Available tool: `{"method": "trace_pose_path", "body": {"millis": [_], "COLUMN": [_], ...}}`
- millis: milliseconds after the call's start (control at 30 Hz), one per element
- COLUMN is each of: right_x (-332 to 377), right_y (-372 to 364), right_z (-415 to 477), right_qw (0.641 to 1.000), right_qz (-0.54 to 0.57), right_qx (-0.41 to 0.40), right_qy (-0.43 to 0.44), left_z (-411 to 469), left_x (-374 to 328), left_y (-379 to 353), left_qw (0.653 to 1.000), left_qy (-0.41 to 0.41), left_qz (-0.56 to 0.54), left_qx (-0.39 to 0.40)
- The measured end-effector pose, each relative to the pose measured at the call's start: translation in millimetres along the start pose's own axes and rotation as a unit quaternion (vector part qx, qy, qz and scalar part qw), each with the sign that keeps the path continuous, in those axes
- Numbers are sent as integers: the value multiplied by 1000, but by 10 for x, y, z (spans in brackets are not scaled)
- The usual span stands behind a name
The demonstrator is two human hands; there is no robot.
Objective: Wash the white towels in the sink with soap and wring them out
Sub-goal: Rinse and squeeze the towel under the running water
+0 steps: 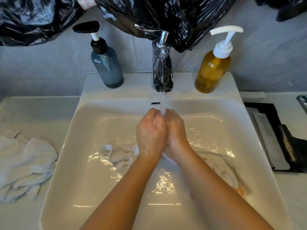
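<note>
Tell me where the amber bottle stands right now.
In the head view the amber bottle stands on the back ledge of the sink, right of the tap, opposite the grey bottle.

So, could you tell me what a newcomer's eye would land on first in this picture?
Most likely the left hand and right hand, soapy and pressed together under the stream from the tap, over the middle of the sink. After that, the white towels lying in the water beneath them, and the amber pump bottle on the ledge right of the tap.
</note>
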State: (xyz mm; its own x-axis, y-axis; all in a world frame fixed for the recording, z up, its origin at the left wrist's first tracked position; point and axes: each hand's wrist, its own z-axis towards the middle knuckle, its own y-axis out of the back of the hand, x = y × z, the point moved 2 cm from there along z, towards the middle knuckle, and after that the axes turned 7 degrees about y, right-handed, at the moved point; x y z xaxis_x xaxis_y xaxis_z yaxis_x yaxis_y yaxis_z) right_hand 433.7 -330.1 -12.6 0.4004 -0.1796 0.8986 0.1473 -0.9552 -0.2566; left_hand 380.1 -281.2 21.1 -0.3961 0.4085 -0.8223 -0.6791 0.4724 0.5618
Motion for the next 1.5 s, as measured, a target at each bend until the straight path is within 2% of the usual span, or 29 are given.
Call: {"method": "trace_pose_path", "body": {"millis": [33,67,100,133,200,367,467,567,667,733,833,900,933,1000,1067,1133,1200,1300,1367,1500], "right_x": [36,73,70,107,127,159,149,94,195,301,338,317,317,332,351,380,394,394,398,405], "right_y": [-10,7,62,76,89,9,-54,1,140,300,406,357,320,255,209,185,208,268,328,471], "right_z": [-61,-133,-163,-224,-276,-35,-58,-169,-178,-119,-11,16,19,15,20,34,67,69,19,-125], "right_qw": [999,997,995,998,995,995,983,991,988,981,951,940,941,946,951,955,959,975,968,921], "right_qz": [-31,-73,-97,-42,23,-86,-165,-132,-143,-183,-295,-323,-321,-304,-288,-279,-265,-199,-204,-280], "right_qx": [-4,-4,6,10,23,-2,29,22,61,58,83,94,97,102,108,100,90,96,145,264], "right_qy": [-16,3,-12,-49,-97,-42,73,6,-26,-9,38,52,49,34,23,32,32,-15,-13,-54], "left_z": [68,136,189,206,180,-108,-21,191,354,426,435,402,393,389,332,219,187,259,319,371], "left_x": [-21,8,46,75,102,67,50,103,188,258,346,355,339,259,159,111,156,130,78,-25], "left_y": [-15,-37,-47,-37,2,30,-61,-40,152,388,705,770,766,705,580,416,252,261,332,533], "left_qw": [999,995,994,992,991,990,993,991,990,967,878,819,811,847,875,877,898,925,929,933], "left_qy": [41,75,86,93,86,43,81,104,47,36,63,79,75,27,-14,4,11,25,18,15], "left_qz": [-18,-41,-59,-77,-102,-133,-89,-79,4,117,321,387,385,313,193,129,108,52,25,-70], "left_qx": [22,41,41,37,31,28,3,32,135,221,350,416,434,430,444,463,426,375,368,354]}}
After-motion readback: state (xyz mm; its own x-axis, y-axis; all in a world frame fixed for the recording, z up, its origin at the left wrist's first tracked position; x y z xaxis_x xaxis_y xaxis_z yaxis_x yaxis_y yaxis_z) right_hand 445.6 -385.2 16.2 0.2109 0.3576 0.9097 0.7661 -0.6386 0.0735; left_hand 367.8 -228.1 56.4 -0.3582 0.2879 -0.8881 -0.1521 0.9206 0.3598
